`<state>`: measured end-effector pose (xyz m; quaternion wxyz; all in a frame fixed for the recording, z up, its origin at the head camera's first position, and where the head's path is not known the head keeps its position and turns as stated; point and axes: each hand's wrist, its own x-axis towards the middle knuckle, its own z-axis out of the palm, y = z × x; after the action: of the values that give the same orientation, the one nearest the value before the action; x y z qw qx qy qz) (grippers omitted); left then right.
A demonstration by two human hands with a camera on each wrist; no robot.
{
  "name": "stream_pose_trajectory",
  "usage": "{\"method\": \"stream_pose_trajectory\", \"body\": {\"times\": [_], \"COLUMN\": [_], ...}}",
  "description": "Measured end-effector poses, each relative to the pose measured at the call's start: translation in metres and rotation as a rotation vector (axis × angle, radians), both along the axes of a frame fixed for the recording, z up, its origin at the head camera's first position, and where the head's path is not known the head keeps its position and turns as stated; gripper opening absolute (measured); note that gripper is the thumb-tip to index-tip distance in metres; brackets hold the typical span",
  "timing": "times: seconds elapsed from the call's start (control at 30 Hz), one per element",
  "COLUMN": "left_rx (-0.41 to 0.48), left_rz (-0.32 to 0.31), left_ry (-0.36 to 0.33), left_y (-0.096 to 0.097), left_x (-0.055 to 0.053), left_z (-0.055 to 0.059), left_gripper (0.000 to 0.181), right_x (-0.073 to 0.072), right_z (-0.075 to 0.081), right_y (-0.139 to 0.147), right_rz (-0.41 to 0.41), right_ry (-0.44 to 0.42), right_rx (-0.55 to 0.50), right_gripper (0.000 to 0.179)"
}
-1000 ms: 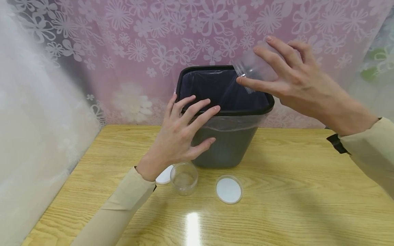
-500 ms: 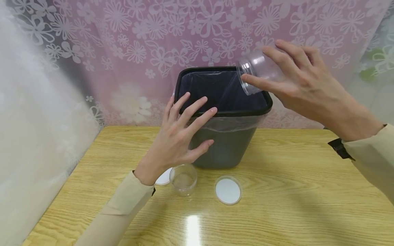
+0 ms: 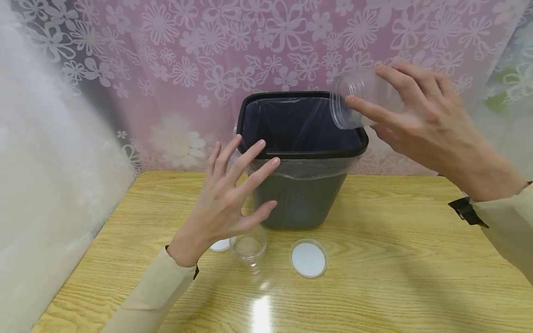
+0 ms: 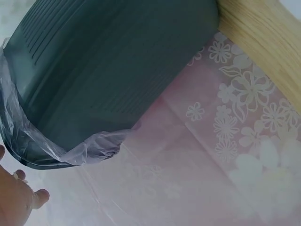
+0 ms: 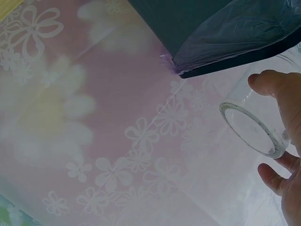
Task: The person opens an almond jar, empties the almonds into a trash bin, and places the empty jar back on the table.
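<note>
My right hand (image 3: pixel 433 115) grips a clear plastic jar (image 3: pixel 366 88) above the right rim of a dark grey trash bin (image 3: pixel 301 199). The jar lies nearly on its side, its threaded mouth facing left over the bin; no contents show in it. In the right wrist view, thumb and fingers are around the jar's wall near its round base (image 5: pixel 249 129). Fingers spread, my left hand (image 3: pixel 220 199) is at the bin's front left corner; whether a fingertip touches the rim I cannot tell. A clear liner (image 3: pixel 310 169) folds over the bin's black rim.
On the wooden table (image 3: pixel 395 259), a second clear jar (image 3: pixel 248 252) stands upright before the bin. A round white lid (image 3: pixel 308 259) lies to its right; another white lid (image 3: pixel 219 245) is partly hidden by my left wrist. A pink floral curtain (image 3: pixel 187 92) hangs behind.
My right hand has moved right and slightly down with the jar, which has turned closer to horizontal. My left hand has drawn back left and down from the bin's rim.
</note>
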<state>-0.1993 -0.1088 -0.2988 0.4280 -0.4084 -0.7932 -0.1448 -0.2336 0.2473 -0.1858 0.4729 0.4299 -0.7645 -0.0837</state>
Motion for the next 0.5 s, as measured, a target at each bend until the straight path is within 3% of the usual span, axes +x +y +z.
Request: {"method": "stream_pose_trajectory", "body": {"times": [0.5], "left_rx": [0.023], "left_rz": [-0.010], "left_ry": [0.010], "left_y": [-0.005], "left_x": [0.012], "left_z": [-0.009], "left_gripper": [0.066], "right_x": [0.009], "right_z": [-0.012], "right_y": [0.013], "right_rz": [0.020], "right_ry": [-0.042], "right_rx": [-0.118], "right_gripper": [0.058]}}
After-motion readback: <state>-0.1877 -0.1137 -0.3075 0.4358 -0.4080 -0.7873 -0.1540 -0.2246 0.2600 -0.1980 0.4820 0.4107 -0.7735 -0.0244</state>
